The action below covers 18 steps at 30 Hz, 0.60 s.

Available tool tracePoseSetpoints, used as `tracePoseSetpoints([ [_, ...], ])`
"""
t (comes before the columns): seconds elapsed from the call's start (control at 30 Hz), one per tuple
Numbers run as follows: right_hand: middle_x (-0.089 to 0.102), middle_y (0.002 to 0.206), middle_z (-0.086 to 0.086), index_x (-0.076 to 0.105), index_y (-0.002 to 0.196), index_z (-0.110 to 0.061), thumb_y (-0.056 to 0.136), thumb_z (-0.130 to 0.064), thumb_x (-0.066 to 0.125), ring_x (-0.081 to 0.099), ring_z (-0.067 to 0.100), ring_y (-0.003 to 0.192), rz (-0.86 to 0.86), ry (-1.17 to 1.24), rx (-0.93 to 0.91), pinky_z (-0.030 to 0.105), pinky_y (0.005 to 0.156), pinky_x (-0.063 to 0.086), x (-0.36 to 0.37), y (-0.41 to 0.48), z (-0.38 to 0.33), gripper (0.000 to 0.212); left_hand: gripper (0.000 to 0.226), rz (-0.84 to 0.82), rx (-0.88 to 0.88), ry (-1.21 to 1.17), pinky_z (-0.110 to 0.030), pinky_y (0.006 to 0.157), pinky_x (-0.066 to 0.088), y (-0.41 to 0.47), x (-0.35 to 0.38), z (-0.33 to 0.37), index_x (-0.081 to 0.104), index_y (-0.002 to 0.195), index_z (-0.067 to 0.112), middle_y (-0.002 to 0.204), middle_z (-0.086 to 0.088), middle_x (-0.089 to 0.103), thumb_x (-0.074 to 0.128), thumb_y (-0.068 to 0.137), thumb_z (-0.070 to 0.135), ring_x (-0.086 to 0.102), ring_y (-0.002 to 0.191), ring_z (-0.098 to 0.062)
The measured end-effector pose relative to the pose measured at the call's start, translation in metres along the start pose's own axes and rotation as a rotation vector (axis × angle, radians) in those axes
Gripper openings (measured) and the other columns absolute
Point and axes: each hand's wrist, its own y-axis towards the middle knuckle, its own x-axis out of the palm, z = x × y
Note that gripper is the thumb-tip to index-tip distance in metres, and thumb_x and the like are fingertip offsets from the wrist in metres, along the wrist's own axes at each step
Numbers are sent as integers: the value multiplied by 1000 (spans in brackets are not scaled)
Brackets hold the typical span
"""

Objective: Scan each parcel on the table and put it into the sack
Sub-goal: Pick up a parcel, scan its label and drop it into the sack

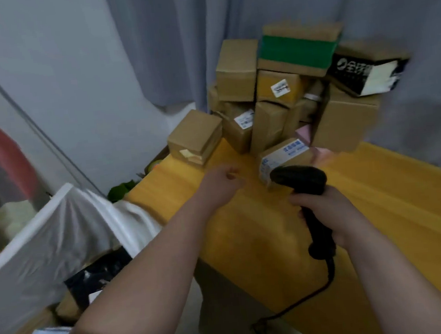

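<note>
Cardboard parcels (234, 73), roughly a dozen though blur blocks an exact count, sit heaped at the table's (381, 204) far end. One black scanner (299, 180) is clamped in the right grip (324, 210), aimed at the nearest parcel (283, 154); the left grip (222, 179), loosely curled, holds nothing, probably free for lifting. One white sack (57, 233) gapes beside the table, handy for drops

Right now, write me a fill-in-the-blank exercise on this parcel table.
The right hand grips a black ____.
The left hand holds ____.
The sack beside the table is ____ in colour.
The topmost parcel bears a ____ band.
Missing words: scanner; nothing; white; green.
</note>
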Motion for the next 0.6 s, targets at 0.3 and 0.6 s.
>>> tracePoseSetpoints([
  [0.3, 55, 65, 8, 64, 94, -10, 85, -14, 71, 51, 19, 53, 78, 102, 61, 25, 47, 45, -77, 44, 13, 12, 84, -14, 57, 328, -34, 94, 43, 91, 85, 30, 39, 143, 12, 139, -11, 43, 79, 74, 36, 43, 128, -28],
  [0.6, 59, 69, 8, 66, 92, -12, 85, -17, 73, 56, 19, 61, 75, 181, 67, 31, 59, 49, -114, 66, 27, 11, 92, 93, 14, 425, -34, 94, 44, 119, 119, 31, 33, 143, 9, 132, -10, 37, 83, 69, 26, 44, 121, -28],
])
